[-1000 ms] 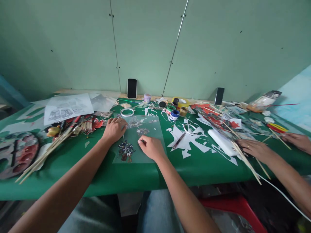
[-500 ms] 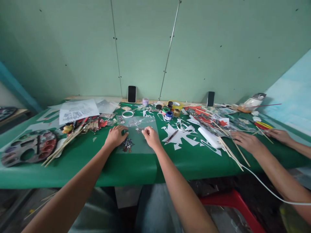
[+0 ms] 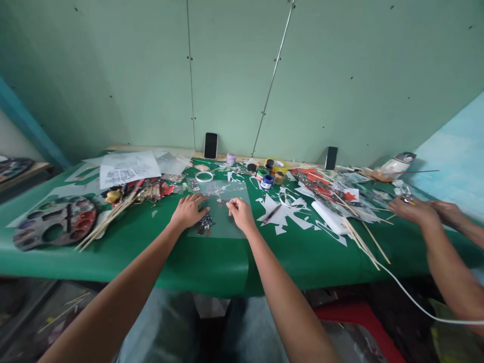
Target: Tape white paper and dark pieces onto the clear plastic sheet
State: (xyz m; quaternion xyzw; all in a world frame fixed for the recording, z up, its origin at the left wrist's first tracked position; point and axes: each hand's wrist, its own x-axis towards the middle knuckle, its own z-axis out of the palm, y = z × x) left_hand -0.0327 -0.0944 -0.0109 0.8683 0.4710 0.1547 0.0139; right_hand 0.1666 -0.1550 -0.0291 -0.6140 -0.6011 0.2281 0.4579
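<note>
The person's left hand (image 3: 188,210) lies flat on the near left part of a clear plastic sheet (image 3: 221,209) spread on the green table (image 3: 212,262), its fingers spread and pressing the sheet down. The right hand (image 3: 239,212) sits on the sheet's right side with thumb and forefinger pinched together at a small spot near the sheet's middle; from here I can't make out whether they nip a scrap or just the sheet's surface. A small dark printed cutout (image 3: 205,225) lies at the sheet's near edge, between the two wrists and just below the left palm.

To do this well, I'd say the flat hand should stay firm so the slippery sheet doesn't skate on the cloth, while the pinching fingers work lightly and keep low.

Round about: white paper offcuts (image 3: 282,214) just right of the sheet, a roll of tape (image 3: 204,176) beyond it, little paint pots (image 3: 266,180) farther back, a bundle of thin wooden sticks (image 3: 109,218) to the left and a paint palette (image 3: 56,222) at the left end. A phone (image 3: 210,145) leans against the wall. At the right end another person's hand (image 3: 414,210) is busy among sticks and papers, well apart from the sheet.
</note>
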